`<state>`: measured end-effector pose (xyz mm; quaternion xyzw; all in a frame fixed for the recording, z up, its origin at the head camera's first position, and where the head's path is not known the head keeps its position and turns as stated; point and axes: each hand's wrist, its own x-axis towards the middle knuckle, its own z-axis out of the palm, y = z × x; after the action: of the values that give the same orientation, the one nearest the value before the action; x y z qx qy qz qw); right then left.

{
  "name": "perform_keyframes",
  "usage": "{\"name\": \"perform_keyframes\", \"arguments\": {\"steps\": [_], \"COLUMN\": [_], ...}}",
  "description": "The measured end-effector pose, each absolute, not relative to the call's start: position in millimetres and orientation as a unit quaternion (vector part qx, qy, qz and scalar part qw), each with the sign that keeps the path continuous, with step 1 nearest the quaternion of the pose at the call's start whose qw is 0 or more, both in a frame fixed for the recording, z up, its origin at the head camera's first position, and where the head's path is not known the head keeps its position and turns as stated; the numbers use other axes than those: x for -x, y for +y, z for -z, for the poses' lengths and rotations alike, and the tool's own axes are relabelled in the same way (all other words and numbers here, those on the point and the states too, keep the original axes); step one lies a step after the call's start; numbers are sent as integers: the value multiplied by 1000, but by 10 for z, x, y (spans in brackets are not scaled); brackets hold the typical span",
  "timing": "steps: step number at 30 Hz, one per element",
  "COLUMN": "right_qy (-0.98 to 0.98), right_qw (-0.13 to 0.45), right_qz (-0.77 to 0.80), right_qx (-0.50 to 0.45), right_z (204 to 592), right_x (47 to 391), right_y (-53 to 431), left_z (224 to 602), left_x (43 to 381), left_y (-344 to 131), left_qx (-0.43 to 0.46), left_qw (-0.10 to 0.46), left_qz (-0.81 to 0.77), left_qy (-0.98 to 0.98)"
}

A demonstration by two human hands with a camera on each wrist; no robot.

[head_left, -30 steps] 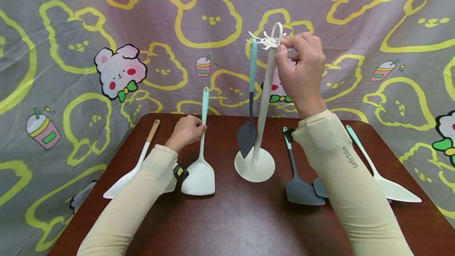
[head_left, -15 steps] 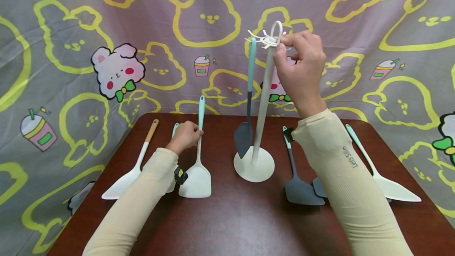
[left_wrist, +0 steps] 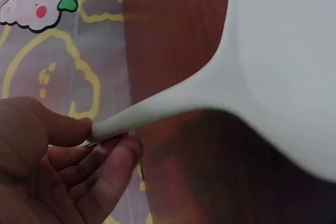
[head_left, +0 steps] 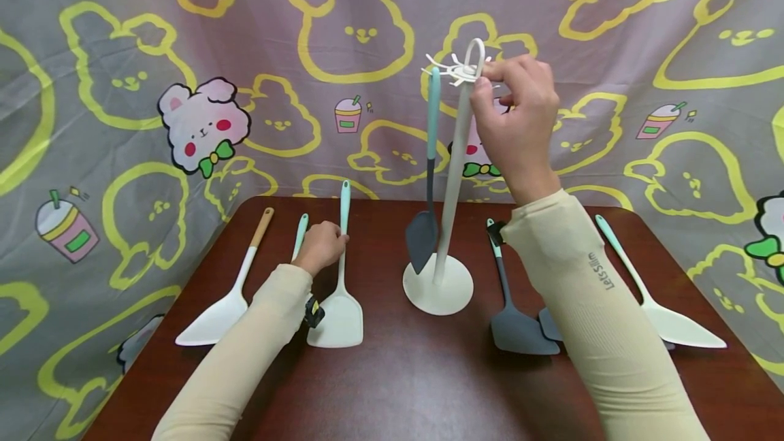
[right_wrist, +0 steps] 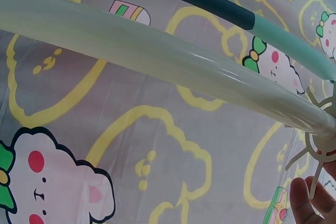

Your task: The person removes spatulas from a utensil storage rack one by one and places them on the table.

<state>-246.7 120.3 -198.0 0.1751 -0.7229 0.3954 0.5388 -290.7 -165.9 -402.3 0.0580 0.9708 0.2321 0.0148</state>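
In the head view my left hand [head_left: 321, 247] pinches the neck of a white spatula [head_left: 335, 324] with a mint handle, its blade toward me. The left wrist view shows thumb and fingers around that spatula's neck [left_wrist: 173, 100]; whether its blade touches the table I cannot tell. My right hand [head_left: 520, 104] grips the top of a white utensil stand [head_left: 452, 182], beside its loop and hooks. From one hook hangs a dark grey spatula [head_left: 422, 240] with a mint handle. In the right wrist view only some fingers of the right hand [right_wrist: 304, 203] show, by the hooks.
At left lie a white spatula with a wooden handle [head_left: 214, 318] and another mint handle [head_left: 300, 233], partly behind my left arm. To the right are a dark grey spatula [head_left: 520, 332] and a pale pointed turner [head_left: 680, 329]; my right forearm partly covers another grey blade [head_left: 551, 324].
My left hand has lowered the white spatula and brought it slightly left; its handle end sits lower. My right hand stays on the stand, and the grey spatula still hangs there.
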Motion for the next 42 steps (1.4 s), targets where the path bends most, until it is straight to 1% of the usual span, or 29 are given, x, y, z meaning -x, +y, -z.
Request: {"name": "perform_keyframes", "arguments": {"steps": [6, 17, 25, 30, 34, 42], "right_qy": [-725, -728, -721, -721, -719, -716], "right_qw": [535, 532, 536, 536, 539, 543], "right_qz": [-399, -398, -402, -402, -402, -402], "right_qx": [-173, -171, -177, -176, -176, -176], "right_z": [1974, 1983, 1981, 1981, 1982, 1980], "right_x": [2468, 2467, 2472, 2463, 2460, 2461], "right_y": [1194, 1186, 1181, 1176, 1178, 1187], "left_z": [4055, 4185, 4280, 4326, 4326, 4293], "left_x": [2906, 2933, 2979, 3000, 3004, 3006], "left_y": [-1636, -1664, -1656, -1650, -1648, -1652], "left_qx": [-37, -1, -9, -4, 4, 8], "left_qw": [53, 55, 81, 87, 91, 122], "left_qz": [-234, -215, -205, -204, -209, -204], "left_qy": [970, 975, 975, 975, 974, 971]}}
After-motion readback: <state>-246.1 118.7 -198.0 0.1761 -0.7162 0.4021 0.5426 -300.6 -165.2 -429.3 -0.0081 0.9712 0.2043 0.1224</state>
